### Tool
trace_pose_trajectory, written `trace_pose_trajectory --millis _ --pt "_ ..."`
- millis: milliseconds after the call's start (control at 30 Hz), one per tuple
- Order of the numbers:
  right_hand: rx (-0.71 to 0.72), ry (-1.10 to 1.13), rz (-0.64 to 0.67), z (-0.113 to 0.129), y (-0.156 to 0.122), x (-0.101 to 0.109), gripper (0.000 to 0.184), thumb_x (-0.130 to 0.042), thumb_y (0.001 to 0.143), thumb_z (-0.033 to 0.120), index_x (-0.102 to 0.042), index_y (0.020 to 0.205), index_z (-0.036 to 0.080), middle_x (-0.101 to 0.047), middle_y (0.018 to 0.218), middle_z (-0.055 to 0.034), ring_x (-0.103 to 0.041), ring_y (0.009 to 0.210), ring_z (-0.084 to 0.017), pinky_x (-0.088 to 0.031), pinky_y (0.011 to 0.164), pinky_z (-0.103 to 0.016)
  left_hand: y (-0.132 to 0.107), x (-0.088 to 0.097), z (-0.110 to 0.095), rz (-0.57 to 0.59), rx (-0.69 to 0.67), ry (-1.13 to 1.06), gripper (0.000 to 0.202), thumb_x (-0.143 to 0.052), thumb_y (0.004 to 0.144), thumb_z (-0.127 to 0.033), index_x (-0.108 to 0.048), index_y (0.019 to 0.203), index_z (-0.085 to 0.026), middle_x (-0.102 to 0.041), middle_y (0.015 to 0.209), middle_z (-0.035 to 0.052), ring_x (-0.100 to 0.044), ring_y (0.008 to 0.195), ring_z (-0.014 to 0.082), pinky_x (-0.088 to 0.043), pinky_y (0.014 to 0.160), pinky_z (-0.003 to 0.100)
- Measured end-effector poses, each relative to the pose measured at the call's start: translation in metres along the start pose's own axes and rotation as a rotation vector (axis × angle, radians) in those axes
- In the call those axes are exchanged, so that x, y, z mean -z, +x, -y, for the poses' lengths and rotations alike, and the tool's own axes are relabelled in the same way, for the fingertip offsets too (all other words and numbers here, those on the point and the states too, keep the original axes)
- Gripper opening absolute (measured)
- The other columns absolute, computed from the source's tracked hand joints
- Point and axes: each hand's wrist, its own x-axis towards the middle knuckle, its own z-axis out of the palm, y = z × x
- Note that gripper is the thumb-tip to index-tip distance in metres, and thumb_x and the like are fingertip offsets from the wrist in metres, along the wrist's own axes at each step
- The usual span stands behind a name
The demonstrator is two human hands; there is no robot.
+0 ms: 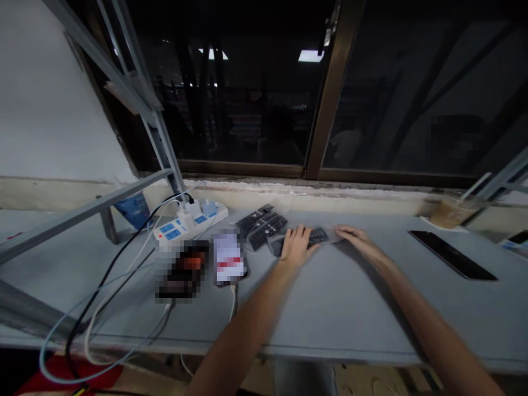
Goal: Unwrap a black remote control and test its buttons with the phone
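Note:
My left hand (296, 245) lies palm down across a flat black piece with white markings (318, 236), wrapped in clear plastic. Its fingers are stretched out and apart, pressing the piece to the table. At the right end of that wrapping, my right hand (355, 236) pinches the edge of the clear plastic bag (332, 233) with its fingers together. Just left of my left hand, two similar black pieces with pale markings lie in clear bags: one nearer (267, 231) and one farther back (252, 218). What kind of part they are I cannot make out.
A white power strip (192, 224) with plugs and looping cables stands at the left, near two charging phones (229, 258). A blue packet (132, 210) is behind a metal frame (165, 143). On the right are a dark tablet-like slab (451, 256) and a drink cup (452, 212).

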Motion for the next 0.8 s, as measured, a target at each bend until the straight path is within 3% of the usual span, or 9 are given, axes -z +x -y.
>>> trace_pose_trajectory --millis 133,233,533,800 --pt "-0.004 0.057 -0.030 -0.008 0.005 0.003 0.031 -0.051 0.066 0.042 -0.062 0.085 0.019 -0.060 0.101 -0.0051 -0.050 0.099 -0.020 -0.034 0.087 -0.030 0.000 -0.001 -0.001 -0.013 0.015 -0.001 0.043 -0.039 0.077 -0.048 -0.045 0.106 -0.017 -0.050 0.099 0.0072 -0.045 0.093 0.0210 -0.031 0.081 0.035" --pt "-0.009 0.088 0.033 -0.011 0.007 0.004 0.035 -0.039 0.071 0.042 -0.063 0.080 0.018 -0.063 0.092 -0.0056 -0.055 0.087 -0.018 -0.040 0.078 -0.030 -0.001 -0.003 -0.001 -0.004 0.030 0.009 0.045 -0.038 0.077 -0.049 -0.044 0.108 -0.016 -0.052 0.099 0.0082 -0.045 0.094 0.0224 -0.031 0.082 0.037" --pt "0.017 0.030 0.142 0.004 -0.001 0.003 0.024 -0.061 0.057 0.035 -0.067 0.071 0.016 -0.065 0.074 -0.0032 -0.055 0.070 -0.017 -0.040 0.069 -0.029 -0.002 0.006 -0.005 -0.020 -0.069 0.022 0.044 -0.026 0.082 -0.046 -0.043 0.109 -0.016 -0.055 0.096 0.0083 -0.050 0.087 0.0201 -0.036 0.078 0.034" --pt "0.056 0.032 0.119 0.021 -0.011 -0.007 0.030 -0.063 0.057 0.041 -0.068 0.069 0.015 -0.065 0.071 -0.0039 -0.056 0.067 -0.017 -0.042 0.064 -0.027 0.001 0.008 -0.004 0.004 -0.140 0.090 0.048 -0.038 0.075 -0.053 -0.044 0.108 -0.019 -0.054 0.092 0.0063 -0.053 0.082 0.0189 -0.039 0.074 0.030"
